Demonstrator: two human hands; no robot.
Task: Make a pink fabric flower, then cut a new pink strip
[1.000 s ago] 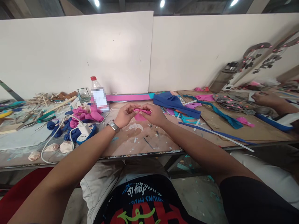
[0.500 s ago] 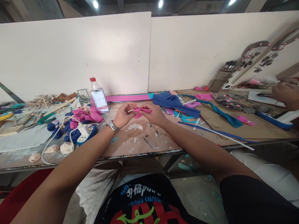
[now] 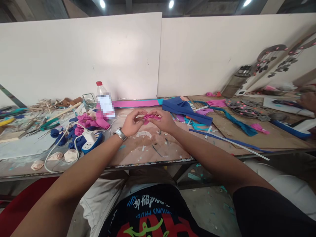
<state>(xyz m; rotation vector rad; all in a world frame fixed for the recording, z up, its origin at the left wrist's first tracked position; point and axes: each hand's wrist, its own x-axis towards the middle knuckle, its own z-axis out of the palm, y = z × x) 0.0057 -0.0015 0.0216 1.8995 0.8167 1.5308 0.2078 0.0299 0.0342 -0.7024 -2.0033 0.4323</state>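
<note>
Currently pinch a twisted magenta fabric strip (image 3: 152, 117) between both hands, over the middle of the paint-spotted workbench (image 3: 133, 154). Clamp its left end between thumb and fingers of the left hand (image 3: 133, 123), its right end between thumb and fingers of the right hand (image 3: 165, 121). Wear a metal-banded wristwatch (image 3: 120, 134) on the left wrist.

Have beyond the hands a long pink-and-turquoise strip (image 3: 138, 103), along the foot of white partition panels (image 3: 123, 56). Find just right of the right hand a folded navy fabric piece (image 3: 180, 107), turquoise scraps (image 3: 197, 125) beside it, then a narrow blue strip (image 3: 222, 140). See farther right a teal fabric strip (image 3: 239, 123) across brown cardboard (image 3: 224, 131).

Find left of the left hand a red-capped plastic bottle (image 3: 100, 88), partly pixelated, then pink fabric rolls (image 3: 86, 122) near a blue-and-white power strip (image 3: 92, 142). Spot three cream fabric rosettes (image 3: 70, 155) nearer the edge, green-handled pliers (image 3: 49, 125) farther left. Glimpse another person's hand (image 3: 308, 101) at far right, too blurred to read its grip.
</note>
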